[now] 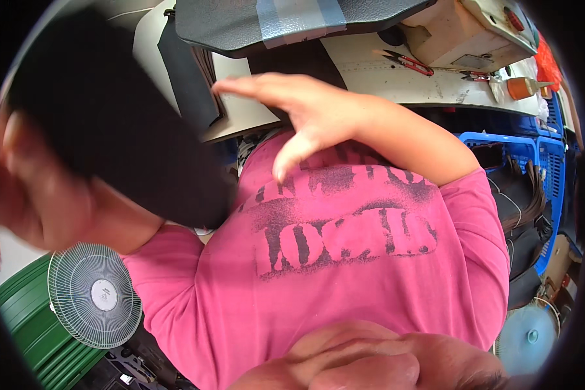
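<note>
At the far left my left hand (52,195), smeared by motion, grips a black flat piece of fabric (120,117). This piece is raised close to the camera and covers part of the table's left side. My right hand (318,110) is held in front of my chest near the table's edge, holding nothing, thumb and fingers apart. Just beyond its fingertips, a stack of dark panels (192,75) lies at the table's edge. Another dark piece of material (299,62) lies flat on the white table (364,88), partly hidden by my right hand.
A black padded surface with tape (299,23) spans the back. Red-handled snips (409,62) and an orange bottle (525,88) lie near a beige machine body (468,39). Blue baskets (500,138) with dark pieces stand right. A fan (101,296) and green bin (32,305) are lower left.
</note>
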Available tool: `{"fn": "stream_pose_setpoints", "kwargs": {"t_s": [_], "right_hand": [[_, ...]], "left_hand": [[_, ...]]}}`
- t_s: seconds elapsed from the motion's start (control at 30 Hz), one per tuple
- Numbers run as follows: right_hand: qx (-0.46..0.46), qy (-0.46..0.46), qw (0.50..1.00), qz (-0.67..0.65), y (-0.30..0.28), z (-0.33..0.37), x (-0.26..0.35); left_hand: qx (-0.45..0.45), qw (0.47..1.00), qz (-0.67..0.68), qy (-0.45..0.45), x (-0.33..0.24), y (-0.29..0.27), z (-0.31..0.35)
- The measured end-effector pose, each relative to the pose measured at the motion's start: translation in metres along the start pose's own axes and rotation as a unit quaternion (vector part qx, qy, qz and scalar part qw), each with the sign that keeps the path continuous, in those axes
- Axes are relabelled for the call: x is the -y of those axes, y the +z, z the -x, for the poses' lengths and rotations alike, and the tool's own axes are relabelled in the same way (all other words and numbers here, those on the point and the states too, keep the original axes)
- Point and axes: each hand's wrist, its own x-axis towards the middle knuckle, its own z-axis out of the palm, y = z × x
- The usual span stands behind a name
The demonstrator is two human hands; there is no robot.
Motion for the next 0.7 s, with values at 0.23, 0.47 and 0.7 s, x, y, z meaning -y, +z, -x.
{"fn": "stream_pose_setpoints", "kwargs": {"t_s": [0.23, 0.47, 0.7], "right_hand": [[0.062, 0.173, 0.939, -0.289, 0.027, 0.004, 0.021], [-0.055, 0.193, 0.82, -0.536, -0.011, 0.029, 0.054], [-0.139, 0.22, 0.739, -0.621, -0.017, 0.04, 0.06]], "left_hand": [[0.278, 0.928, -0.222, -0.114, 0.054, 0.094, -0.018], [0.314, 0.917, -0.245, 0.026, 0.068, 0.125, -0.014], [0.347, 0.862, -0.367, -0.042, 0.042, 0.14, -0.011]]}}
